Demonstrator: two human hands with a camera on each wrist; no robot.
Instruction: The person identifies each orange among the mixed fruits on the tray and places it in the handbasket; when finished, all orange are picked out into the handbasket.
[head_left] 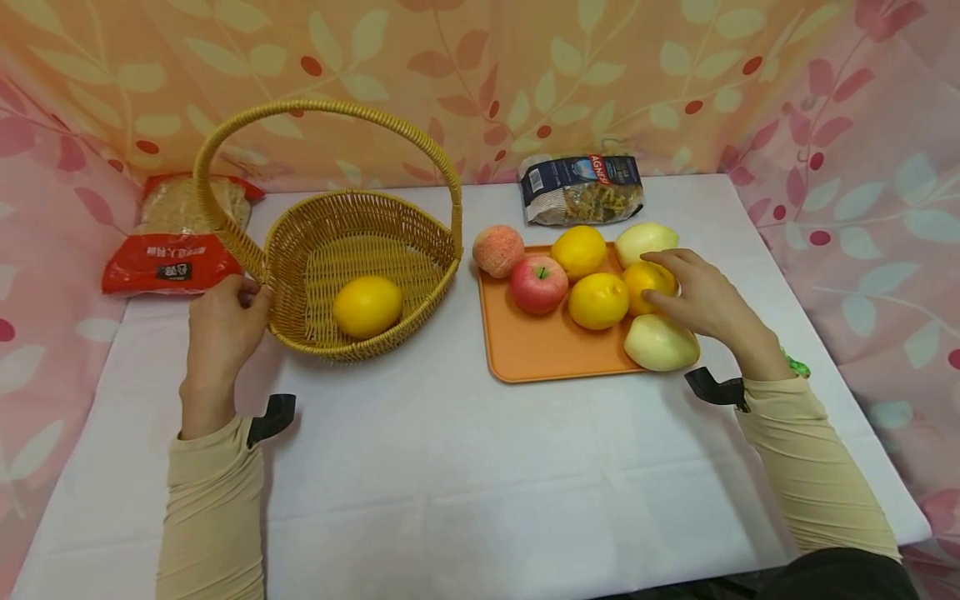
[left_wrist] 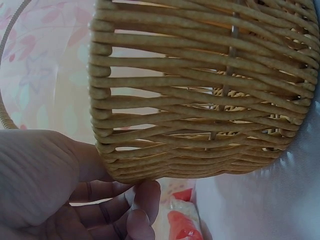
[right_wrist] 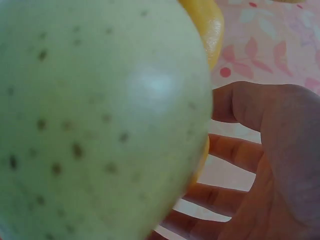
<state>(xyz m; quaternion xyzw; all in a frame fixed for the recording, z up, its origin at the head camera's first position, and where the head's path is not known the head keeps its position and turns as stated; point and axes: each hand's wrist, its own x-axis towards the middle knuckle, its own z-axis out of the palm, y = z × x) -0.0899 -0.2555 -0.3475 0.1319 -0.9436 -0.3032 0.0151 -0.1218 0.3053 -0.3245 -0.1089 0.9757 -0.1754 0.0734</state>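
My left hand [head_left: 228, 325] pinches the left end of the wicker basket's rim [left_wrist: 107, 155], near the foot of its tall handle. One lemon [head_left: 367, 307] lies inside the basket [head_left: 431, 221]. Over the right side of an orange tray [head_left: 555, 358], my right hand [head_left: 708, 300] has its thumb and fingers around a deep yellow lemon [head_left: 647, 285]. Two pale green fruits [head_left: 662, 342] flank that lemon, the nearer one speckled and filling much of the right wrist view. Two more lemons [head_left: 598, 301], a red apple [head_left: 538, 285] and a peach [head_left: 498, 251] sit to the left.
A blue pasta bag [head_left: 581, 190] lies behind the tray. At the back left, a red and clear food bag [head_left: 176, 237] lies beside the basket. White cloth [head_left: 450, 467] covers the table, and floral curtains [head_left: 495, 83] hang around its back and sides.
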